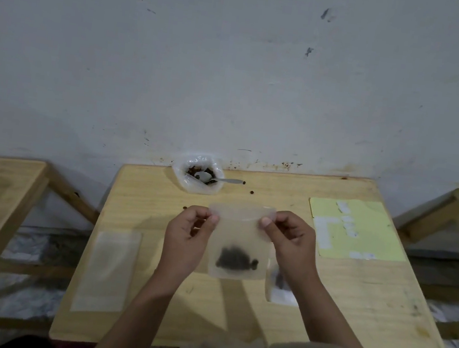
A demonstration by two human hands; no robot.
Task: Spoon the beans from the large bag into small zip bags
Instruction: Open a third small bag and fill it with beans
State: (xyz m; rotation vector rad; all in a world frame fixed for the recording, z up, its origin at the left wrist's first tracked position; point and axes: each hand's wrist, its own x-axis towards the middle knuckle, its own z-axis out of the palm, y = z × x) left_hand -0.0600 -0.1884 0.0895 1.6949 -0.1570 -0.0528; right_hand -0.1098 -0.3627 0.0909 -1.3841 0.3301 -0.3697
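Note:
A small frosted zip bag (pixel 239 233) hangs upright above the table's middle, with a dark clump of beans (pixel 236 260) at its bottom. My left hand (pixel 188 237) pinches its top left edge and my right hand (pixel 291 241) pinches its top right edge. At the table's far edge by the wall stands the large clear bag (pixel 197 173), open and holding brown beans. A metal spoon (pixel 216 178) lies in it, bowl on the beans, handle pointing right over the rim.
An empty flat zip bag (pixel 109 270) lies on the wooden table (pixel 351 301) at the left. Another small bag (pixel 279 288) with beans lies partly hidden under my right forearm. A yellow sheet (pixel 360 237) with white labels sits at the right. Loose beans dot the table. Wooden frames flank both sides.

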